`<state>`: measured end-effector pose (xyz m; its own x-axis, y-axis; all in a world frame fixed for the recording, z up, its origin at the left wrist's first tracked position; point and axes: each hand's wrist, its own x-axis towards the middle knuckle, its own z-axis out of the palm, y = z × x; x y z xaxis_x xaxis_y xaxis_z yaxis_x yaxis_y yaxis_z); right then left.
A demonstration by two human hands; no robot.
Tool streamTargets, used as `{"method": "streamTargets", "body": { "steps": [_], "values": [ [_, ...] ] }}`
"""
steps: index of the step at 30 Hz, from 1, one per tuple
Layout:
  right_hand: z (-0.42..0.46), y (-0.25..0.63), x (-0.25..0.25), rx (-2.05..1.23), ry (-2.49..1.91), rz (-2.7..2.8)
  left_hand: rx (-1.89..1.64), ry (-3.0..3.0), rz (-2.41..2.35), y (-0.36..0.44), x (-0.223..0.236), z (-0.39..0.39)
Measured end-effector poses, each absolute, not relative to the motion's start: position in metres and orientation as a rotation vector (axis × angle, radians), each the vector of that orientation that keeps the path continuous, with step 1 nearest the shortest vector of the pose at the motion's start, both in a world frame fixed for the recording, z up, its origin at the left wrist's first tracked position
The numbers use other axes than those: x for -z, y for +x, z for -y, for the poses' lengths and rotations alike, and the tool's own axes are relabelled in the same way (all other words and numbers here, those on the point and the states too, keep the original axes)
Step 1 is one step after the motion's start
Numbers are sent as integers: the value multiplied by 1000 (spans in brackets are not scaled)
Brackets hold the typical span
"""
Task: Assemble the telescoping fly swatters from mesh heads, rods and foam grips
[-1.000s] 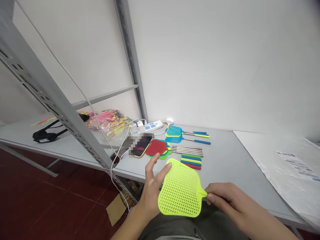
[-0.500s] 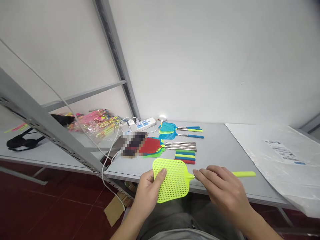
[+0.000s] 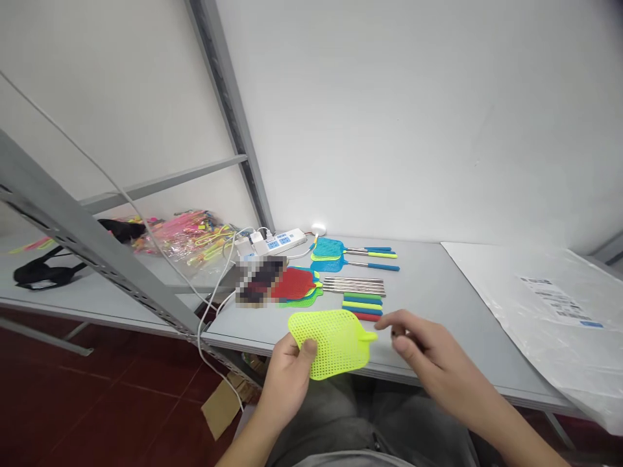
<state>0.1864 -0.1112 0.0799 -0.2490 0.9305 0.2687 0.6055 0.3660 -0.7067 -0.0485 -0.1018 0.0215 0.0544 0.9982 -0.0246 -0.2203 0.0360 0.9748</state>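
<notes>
Table (image 3: pixel 423 285): smooth grey slab, bare between the handles and the white sheet.
White sheet (image 3: pixel 525 324): creased plastic, bearing a printed label.
Clear bag (image 3: pixel 197 235): crinkled, filled with pink and yellow pieces.
Right hand (image 3: pixel 433 357): fingers bent just beside the swatter's neck; cannot tell whether they grip anything.
Left hand (image 3: pixel 289 370): thumb and fingers pinching the yellow swatter head (image 3: pixel 338 340), perforated, round-cornered, over the table's front edge.
Rods (image 3: pixel 355 286): shiny metal, parallel.
Handles (image 3: pixel 363 307): slim, coloured.
</notes>
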Motion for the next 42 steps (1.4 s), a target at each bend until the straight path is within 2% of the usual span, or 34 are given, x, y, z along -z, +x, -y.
{"method": "streamTargets", "body": {
  "steps": [2, 5, 11, 14, 17, 21, 25, 30, 34, 38, 42],
  "values": [
    [108, 175, -89, -746, -1258, 2044, -1280, 1199, -1022, -50, -18, 101],
    [96, 166, -94, -645, -1050, 2226, -1407, 1353, -1058, -55, -16, 92],
    [35, 158, -74, 205, -674, 2534, -1791, 1057, -1320, -70, -4, 66],
    [-12, 147, -59, 409, -588, 2600, -1856, 1223, -1470, -76, 8, 59],
    [-54, 131, -47, 479, -537, 2687, -1714, 1565, -1660, -80, 16, 55],
    [-88, 113, -35, 484, -453, 2805, -1292, 1862, -1795, -80, 14, 49],
    [-102, 104, -29, 466, -441, 2868, -989, 1982, -1896, -77, 11, 44],
    [-103, 103, -31, 490, -494, 2949, -812, 2021, -1949, -74, 11, 40],
    [-92, 111, -50, 263, -644, 2848, -818, 2018, -1948, -76, 13, 40],
    [-62, 123, -79, -478, -913, 2408, -965, 2023, -1779, -67, 4, 43],
    [-16, 129, -100, -1132, -949, 1638, -1196, 2032, -1381, -36, -20, 47]
  ]
}}
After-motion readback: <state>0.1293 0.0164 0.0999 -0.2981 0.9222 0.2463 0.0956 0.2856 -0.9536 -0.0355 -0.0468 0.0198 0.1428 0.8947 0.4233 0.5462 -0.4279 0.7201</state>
